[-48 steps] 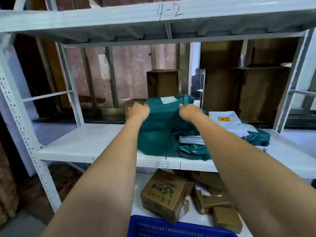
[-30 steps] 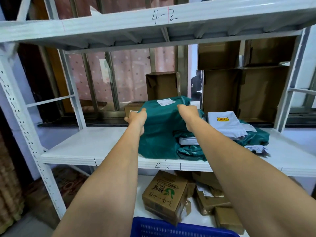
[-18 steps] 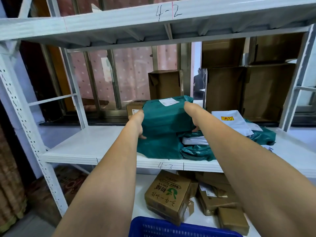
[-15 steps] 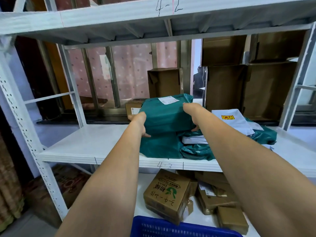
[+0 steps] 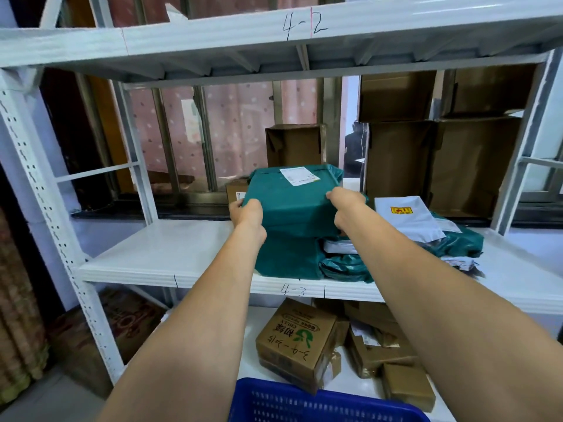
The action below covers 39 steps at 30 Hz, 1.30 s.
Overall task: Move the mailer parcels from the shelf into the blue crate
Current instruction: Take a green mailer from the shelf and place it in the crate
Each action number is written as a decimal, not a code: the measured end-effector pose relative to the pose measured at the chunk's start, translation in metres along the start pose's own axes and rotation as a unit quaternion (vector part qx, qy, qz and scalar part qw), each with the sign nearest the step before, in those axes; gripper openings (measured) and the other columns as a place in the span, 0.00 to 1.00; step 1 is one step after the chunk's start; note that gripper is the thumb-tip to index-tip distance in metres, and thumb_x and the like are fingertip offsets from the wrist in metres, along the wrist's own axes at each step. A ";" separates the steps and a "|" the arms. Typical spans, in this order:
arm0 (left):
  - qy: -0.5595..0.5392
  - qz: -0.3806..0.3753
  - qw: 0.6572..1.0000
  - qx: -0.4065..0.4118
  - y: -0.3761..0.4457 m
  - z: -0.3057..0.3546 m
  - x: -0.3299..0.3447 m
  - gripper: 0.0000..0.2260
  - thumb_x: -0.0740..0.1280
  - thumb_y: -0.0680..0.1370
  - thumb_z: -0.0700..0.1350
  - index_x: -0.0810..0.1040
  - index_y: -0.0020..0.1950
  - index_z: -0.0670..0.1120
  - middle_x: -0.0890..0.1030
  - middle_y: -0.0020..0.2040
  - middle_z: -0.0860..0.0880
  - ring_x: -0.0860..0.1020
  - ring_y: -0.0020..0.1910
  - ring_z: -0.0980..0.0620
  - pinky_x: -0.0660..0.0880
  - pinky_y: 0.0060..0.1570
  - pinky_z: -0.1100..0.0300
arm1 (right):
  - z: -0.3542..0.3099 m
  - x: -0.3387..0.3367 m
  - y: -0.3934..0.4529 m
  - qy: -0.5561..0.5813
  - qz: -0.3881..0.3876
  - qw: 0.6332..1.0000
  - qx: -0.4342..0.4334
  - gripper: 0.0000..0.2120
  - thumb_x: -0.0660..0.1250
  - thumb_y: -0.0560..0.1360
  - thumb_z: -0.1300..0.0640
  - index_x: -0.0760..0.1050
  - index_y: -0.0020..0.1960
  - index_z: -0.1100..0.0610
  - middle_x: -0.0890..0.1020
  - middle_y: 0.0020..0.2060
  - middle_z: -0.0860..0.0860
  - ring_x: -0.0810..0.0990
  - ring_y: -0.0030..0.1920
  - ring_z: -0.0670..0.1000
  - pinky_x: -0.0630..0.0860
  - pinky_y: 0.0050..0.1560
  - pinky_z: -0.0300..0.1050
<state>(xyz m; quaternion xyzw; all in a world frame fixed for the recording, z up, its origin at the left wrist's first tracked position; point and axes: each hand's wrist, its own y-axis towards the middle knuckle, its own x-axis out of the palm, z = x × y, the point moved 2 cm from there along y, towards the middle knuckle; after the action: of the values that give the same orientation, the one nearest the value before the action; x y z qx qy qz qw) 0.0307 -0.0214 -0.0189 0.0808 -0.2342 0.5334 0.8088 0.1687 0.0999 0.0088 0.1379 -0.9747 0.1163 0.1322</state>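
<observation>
A bulky green mailer parcel (image 5: 294,199) with a white label lies on top of a stack on the white shelf (image 5: 170,257) marked 4-3. My left hand (image 5: 247,213) grips its left edge and my right hand (image 5: 345,208) grips its right edge. Under it sits another green parcel (image 5: 286,257). To the right lie a crumpled green mailer (image 5: 344,268), a white mailer with a yellow sticker (image 5: 409,219) and more green mailers (image 5: 460,242). The blue crate (image 5: 320,403) shows its rim at the bottom edge, below my arms.
Brown cardboard boxes (image 5: 438,162) stand behind the parcels. On the lower shelf lie a printed carton (image 5: 295,345) and several small brown boxes (image 5: 405,388). The shelf's upright post (image 5: 48,214) stands at left. The upper shelf board (image 5: 274,35) marked 4-2 hangs overhead.
Both hands slid from the top parcel's far side to its left and right edges and closed on it. The parcel looks slightly raised and drawn toward me.
</observation>
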 end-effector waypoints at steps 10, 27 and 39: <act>-0.005 -0.151 0.985 -0.079 -0.053 0.002 -0.052 0.36 0.70 0.74 0.37 0.58 0.73 0.63 0.74 0.63 0.45 0.77 0.57 0.41 0.78 0.48 0.42 | 0.024 -0.065 -0.053 0.022 -0.137 0.990 -0.035 0.14 0.70 0.76 0.60 0.66 0.53 0.56 0.79 0.56 0.57 0.79 0.57 0.61 0.74 0.53 0.73; 0.140 -0.308 0.928 -0.159 -0.085 -0.106 -0.157 0.28 0.76 0.70 0.45 0.74 0.69 0.45 0.82 0.61 0.44 0.81 0.58 0.44 0.80 0.53 0.49 | 0.151 -0.155 -0.080 -0.117 -0.288 0.949 0.053 0.20 0.74 0.72 0.59 0.76 0.63 0.55 0.85 0.54 0.55 0.84 0.52 0.55 0.81 0.54 0.52; 0.246 -0.293 0.888 -0.255 -0.073 -0.292 -0.248 0.37 0.78 0.67 0.33 0.67 0.71 0.53 0.80 0.63 0.49 0.79 0.62 0.49 0.77 0.58 0.53 | 0.332 -0.245 -0.041 -0.158 -0.240 0.934 0.211 0.32 0.78 0.63 0.68 0.75 0.65 0.58 0.83 0.59 0.53 0.83 0.58 0.52 0.81 0.53 0.49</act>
<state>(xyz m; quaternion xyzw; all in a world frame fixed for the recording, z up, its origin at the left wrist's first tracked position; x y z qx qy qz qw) 0.1021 -0.1451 -0.3814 -0.1968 -0.1218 0.1969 0.9527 0.3331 0.0324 -0.3656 0.4093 -0.8739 0.2604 -0.0318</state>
